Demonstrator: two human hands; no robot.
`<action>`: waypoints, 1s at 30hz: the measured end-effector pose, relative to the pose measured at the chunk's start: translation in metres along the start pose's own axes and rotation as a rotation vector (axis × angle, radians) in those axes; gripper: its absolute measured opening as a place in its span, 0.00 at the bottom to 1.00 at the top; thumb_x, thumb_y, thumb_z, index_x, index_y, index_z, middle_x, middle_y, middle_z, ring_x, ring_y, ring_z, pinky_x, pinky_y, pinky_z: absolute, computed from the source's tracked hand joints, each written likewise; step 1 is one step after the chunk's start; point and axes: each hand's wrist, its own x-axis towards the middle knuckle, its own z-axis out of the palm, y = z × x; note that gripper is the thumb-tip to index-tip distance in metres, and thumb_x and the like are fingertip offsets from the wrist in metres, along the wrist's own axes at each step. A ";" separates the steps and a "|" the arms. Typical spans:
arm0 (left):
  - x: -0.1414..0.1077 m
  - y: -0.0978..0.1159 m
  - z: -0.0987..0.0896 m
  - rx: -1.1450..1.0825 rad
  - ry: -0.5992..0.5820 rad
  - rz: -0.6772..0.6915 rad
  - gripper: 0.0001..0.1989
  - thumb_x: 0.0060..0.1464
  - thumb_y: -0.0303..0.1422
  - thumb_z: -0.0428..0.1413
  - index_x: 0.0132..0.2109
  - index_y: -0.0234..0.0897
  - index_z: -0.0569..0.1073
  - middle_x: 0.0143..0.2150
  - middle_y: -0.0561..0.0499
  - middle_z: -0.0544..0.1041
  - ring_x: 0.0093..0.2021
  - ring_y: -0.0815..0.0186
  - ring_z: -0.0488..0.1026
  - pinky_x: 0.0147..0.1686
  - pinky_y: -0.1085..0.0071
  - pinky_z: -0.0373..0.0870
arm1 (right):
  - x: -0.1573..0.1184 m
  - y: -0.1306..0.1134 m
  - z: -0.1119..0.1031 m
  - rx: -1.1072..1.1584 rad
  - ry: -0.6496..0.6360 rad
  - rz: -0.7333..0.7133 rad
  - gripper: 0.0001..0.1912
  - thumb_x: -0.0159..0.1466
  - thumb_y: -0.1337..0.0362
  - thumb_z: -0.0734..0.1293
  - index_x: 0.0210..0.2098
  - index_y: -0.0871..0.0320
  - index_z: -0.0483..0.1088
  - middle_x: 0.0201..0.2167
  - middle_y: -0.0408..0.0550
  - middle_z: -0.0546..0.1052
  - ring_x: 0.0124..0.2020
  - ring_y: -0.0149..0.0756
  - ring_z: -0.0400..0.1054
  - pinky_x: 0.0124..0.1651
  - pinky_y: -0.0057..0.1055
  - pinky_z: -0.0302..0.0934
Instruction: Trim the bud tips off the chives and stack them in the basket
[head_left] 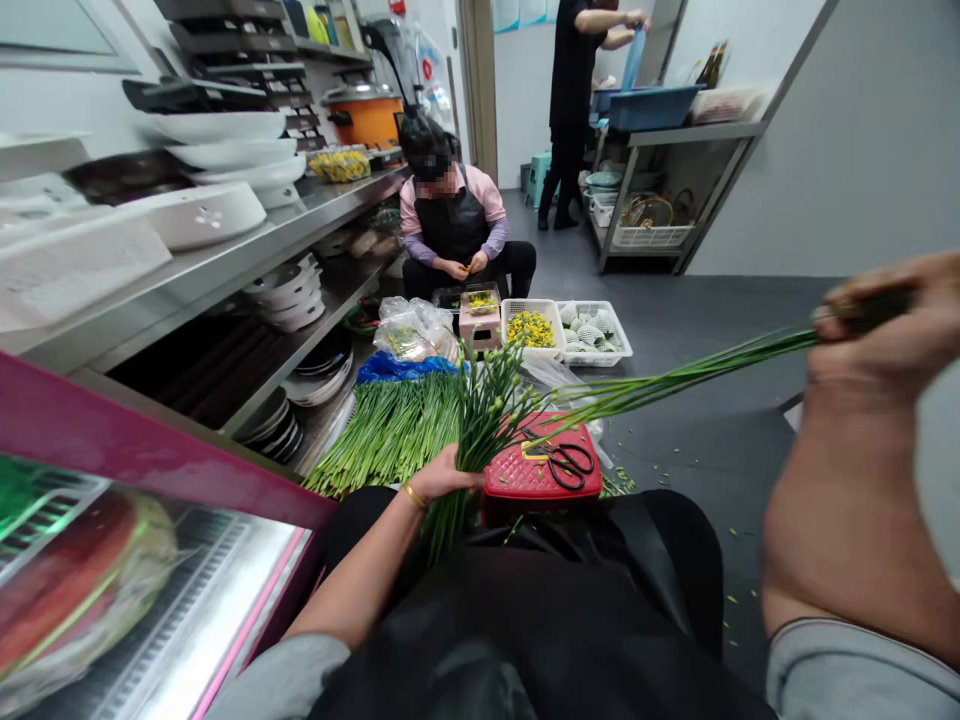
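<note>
My left hand (444, 474) is closed round an upright bunch of flowering chive stems (486, 415) with pale green buds, close to my lap. My right hand (892, 325), raised far to the right and blurred, grips the ends of a few long chive stems (697, 377). Their other ends reach back over a red stool (517, 472) toward the bunch. Black-handled scissors (570, 467) lie on the stool top, just right of my left hand. Left of the bunch, a large heap of chive stems (397, 425) is spread beside a blue plastic bag (405, 367).
A seated co-worker (454, 215) handles small items behind white baskets, one with yellow flowers (531, 328), one with net-wrapped produce (592, 330). Steel shelving (330, 222) with dishes runs along the left. Another person (574, 100) stands at a steel table (697, 133). Green scraps litter the floor.
</note>
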 end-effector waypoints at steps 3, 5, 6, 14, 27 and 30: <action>0.003 0.005 0.005 0.062 0.041 0.015 0.19 0.35 0.39 0.66 0.27 0.30 0.68 0.20 0.55 0.69 0.20 0.73 0.64 0.22 0.76 0.61 | -0.022 0.018 0.063 0.263 0.183 -0.077 0.21 0.49 0.51 0.73 0.18 0.54 0.59 0.15 0.39 0.57 0.16 0.25 0.51 0.16 0.26 0.38; 0.002 0.008 0.008 0.108 0.034 0.024 0.19 0.37 0.39 0.66 0.26 0.31 0.67 0.20 0.54 0.69 0.20 0.73 0.64 0.22 0.76 0.61 | -0.036 0.032 0.102 0.323 0.020 0.097 0.22 0.45 0.50 0.75 0.20 0.55 0.60 0.13 0.35 0.54 0.14 0.21 0.45 0.15 0.25 0.35; 0.001 0.009 0.009 0.121 0.031 0.026 0.19 0.37 0.40 0.66 0.26 0.31 0.67 0.20 0.54 0.69 0.20 0.73 0.64 0.22 0.76 0.60 | -0.043 0.039 0.119 0.326 -0.078 0.192 0.22 0.44 0.50 0.75 0.21 0.56 0.61 0.12 0.33 0.52 0.13 0.20 0.43 0.15 0.24 0.33; -0.003 0.011 0.013 0.135 0.007 0.030 0.19 0.39 0.41 0.65 0.30 0.30 0.70 0.22 0.55 0.69 0.22 0.71 0.66 0.24 0.75 0.61 | -0.071 0.062 0.169 0.288 -0.201 0.342 0.22 0.44 0.56 0.76 0.17 0.57 0.58 0.12 0.34 0.52 0.13 0.19 0.41 0.16 0.26 0.33; -0.010 0.006 -0.003 -0.112 -0.152 0.008 0.17 0.34 0.38 0.66 0.21 0.31 0.68 0.16 0.53 0.67 0.17 0.74 0.61 0.19 0.76 0.57 | 0.026 0.030 -0.025 0.265 0.333 -0.248 0.26 0.41 0.46 0.74 0.13 0.52 0.55 0.16 0.41 0.52 0.23 0.30 0.57 0.22 0.33 0.46; -0.010 0.012 0.003 -0.180 -0.196 0.008 0.15 0.32 0.35 0.65 0.18 0.31 0.67 0.15 0.53 0.67 0.15 0.74 0.60 0.17 0.75 0.55 | 0.002 0.041 0.034 0.320 0.096 0.004 0.24 0.43 0.50 0.75 0.16 0.53 0.56 0.14 0.37 0.50 0.16 0.25 0.48 0.18 0.28 0.44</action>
